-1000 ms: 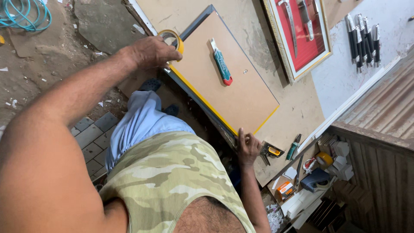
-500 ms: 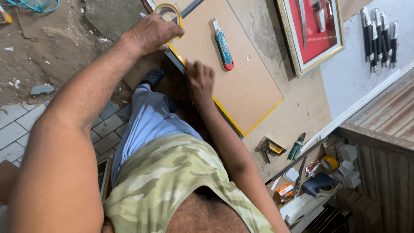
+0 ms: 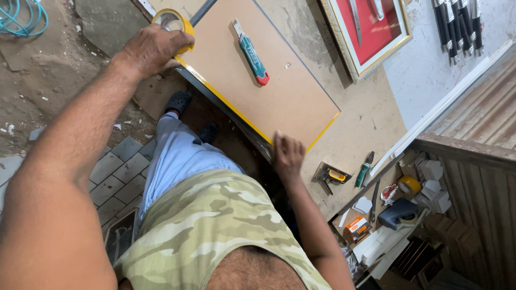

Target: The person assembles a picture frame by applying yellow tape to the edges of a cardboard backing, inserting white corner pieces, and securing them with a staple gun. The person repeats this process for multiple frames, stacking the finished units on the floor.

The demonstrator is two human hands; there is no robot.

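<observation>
The yellow tape roll [image 3: 173,26] is gripped by the left hand [image 3: 152,49] and should be kept taut while the taped board edge [image 3: 236,115] is pressed flat by the open right hand [image 3: 287,156].

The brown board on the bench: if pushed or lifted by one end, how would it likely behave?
The brown board looks thin, flat and rigid, so it would probably slide rather than fold. Its wide span may flex slightly if lifted by one end. The utility knife lying loose on top would likely slip off if it tilts.

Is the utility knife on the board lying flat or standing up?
Flat. The knife lies lengthwise on the board, untouched; the left hand holds the tape roll and the right hand presses the board's edge.
</observation>
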